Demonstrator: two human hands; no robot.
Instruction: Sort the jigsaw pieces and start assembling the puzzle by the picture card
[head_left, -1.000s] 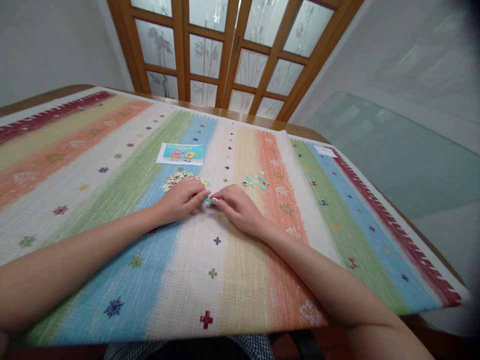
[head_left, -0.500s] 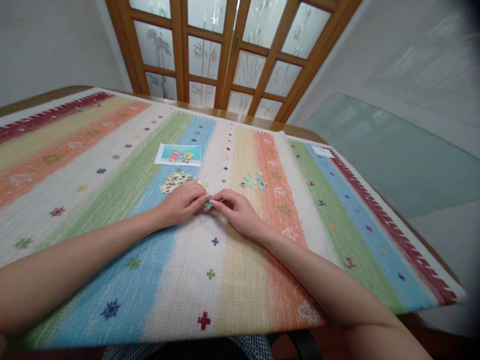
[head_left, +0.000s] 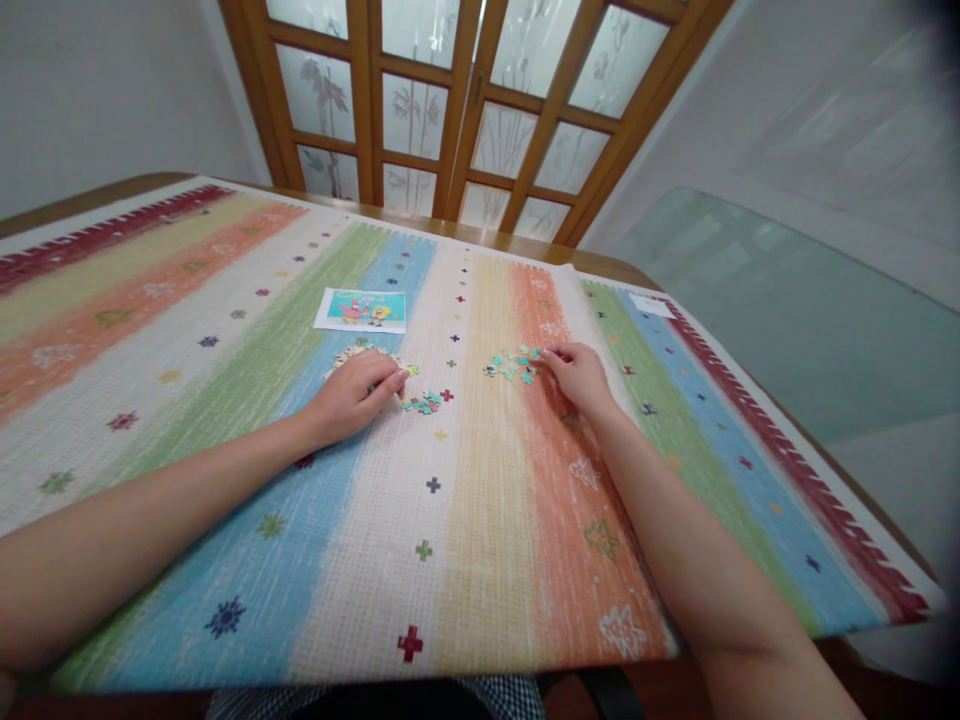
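Observation:
My left hand (head_left: pixel 361 398) rests beside the left heap of jigsaw puzzle pieces (head_left: pixel 346 354) and partly covers it. Its thumb and fingers are pressed together; whatever lies between them is hidden. Just right of those fingertips is a small cluster of teal and multicoloured puzzle pieces (head_left: pixel 424 402) on the cloth. My right hand (head_left: pixel 579 378) has its thumb and forefinger pinched on a teal puzzle piece (head_left: pixel 535 353), at the right edge of a loose group of mostly teal pieces (head_left: pixel 511 364).
A small cartoon picture card (head_left: pixel 364 311) lies behind the left heap. The striped tablecloth (head_left: pixel 390 560) covers the table. A white slip of paper (head_left: pixel 651 306) is at the far right. Glazed wooden doors (head_left: pixel 457 110) stand beyond the table.
My right hand has moved away from my left, rightward to the loose teal pieces. The small cluster between the hands now shows. My left hand has shifted slightly left.

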